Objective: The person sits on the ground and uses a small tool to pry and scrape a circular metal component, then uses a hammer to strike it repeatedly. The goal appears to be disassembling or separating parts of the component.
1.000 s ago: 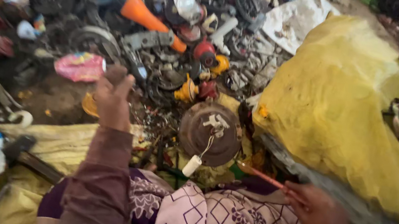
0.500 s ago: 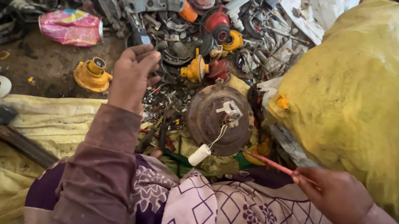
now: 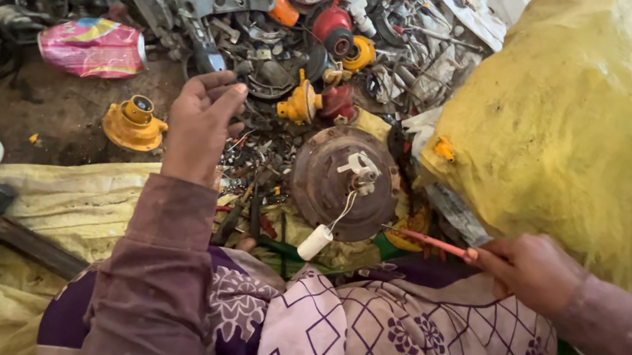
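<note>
The left hand (image 3: 202, 127) hovers with loose, spread fingers over a dense litter of small dark metal scraps (image 3: 265, 158), grasping nothing. The right hand (image 3: 531, 270) is clenched on a thin orange-red tool (image 3: 429, 242) whose tip touches the right edge of the rusty, round metal disc (image 3: 344, 183). A white cord with a cylindrical plug hangs off the disc. Bare dirt floor (image 3: 62, 105) lies open to the left around a yellow plastic fitting (image 3: 134, 123); a crinkled yellow sack (image 3: 586, 133) crowds the right.
</note>
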